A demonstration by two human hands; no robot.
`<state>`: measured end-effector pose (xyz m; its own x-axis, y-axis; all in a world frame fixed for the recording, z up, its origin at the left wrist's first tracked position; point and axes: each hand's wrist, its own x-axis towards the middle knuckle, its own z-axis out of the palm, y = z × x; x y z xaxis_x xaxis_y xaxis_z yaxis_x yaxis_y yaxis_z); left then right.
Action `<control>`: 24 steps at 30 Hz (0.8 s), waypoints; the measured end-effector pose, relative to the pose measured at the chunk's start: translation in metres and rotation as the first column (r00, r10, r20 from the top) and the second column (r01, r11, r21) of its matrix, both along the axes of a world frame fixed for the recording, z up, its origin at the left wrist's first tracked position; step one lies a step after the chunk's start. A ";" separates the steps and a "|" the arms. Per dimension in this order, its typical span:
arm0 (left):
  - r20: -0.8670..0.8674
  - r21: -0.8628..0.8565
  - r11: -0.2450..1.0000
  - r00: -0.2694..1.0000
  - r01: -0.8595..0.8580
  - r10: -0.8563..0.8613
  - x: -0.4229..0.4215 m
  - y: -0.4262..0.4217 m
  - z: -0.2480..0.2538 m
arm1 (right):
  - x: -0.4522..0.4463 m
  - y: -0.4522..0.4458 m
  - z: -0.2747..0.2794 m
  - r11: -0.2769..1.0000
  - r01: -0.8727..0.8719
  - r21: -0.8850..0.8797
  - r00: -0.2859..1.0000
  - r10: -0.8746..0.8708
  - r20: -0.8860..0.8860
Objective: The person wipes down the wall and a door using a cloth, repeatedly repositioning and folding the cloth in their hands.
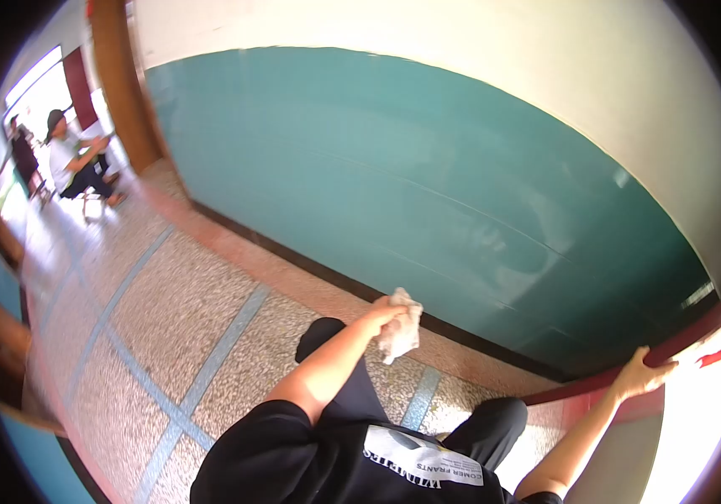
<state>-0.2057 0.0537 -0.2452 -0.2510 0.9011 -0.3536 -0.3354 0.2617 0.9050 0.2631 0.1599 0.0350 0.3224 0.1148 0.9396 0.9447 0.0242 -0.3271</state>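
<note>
My left hand [387,312] is closed around a crumpled whitish cloth [402,332], which hangs down beside the foot of the green-painted wall panel [394,176]. Over on the right, my right hand [639,378] rests on a red door frame or sill [583,388] next to a bright opening. Its thumb and fingers are apart, and the fingertips lie near the glare. The glossy green panel carries reflections and a darker shadowed area at its right end.
Speckled floor [176,311] with blue strips stretches left, bordered by a reddish band along the wall. A brown wooden post [121,84] stands at the upper left. Beyond it, a person [75,160] sits on a low stool, with another person [24,155] behind.
</note>
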 end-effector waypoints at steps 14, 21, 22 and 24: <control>0.025 -0.014 0.997 0.996 -0.081 0.081 -0.006 -0.010 0.000 | -0.012 0.058 -0.004 0.986 0.168 0.013 0.985 -0.169 0.031; 0.009 -0.060 0.996 0.997 -0.071 0.071 -0.002 -0.023 0.028 | -0.009 0.095 -0.010 0.976 0.218 -0.004 0.976 -0.218 0.014; -0.038 -0.088 0.992 0.996 -0.089 0.086 -0.002 -0.024 0.031 | -0.008 0.099 -0.011 0.975 0.223 -0.001 0.975 -0.222 0.020; -0.032 -0.076 0.993 0.996 -0.091 0.089 -0.002 -0.025 0.035 | -0.016 0.102 -0.009 0.970 0.242 0.021 0.970 -0.242 0.025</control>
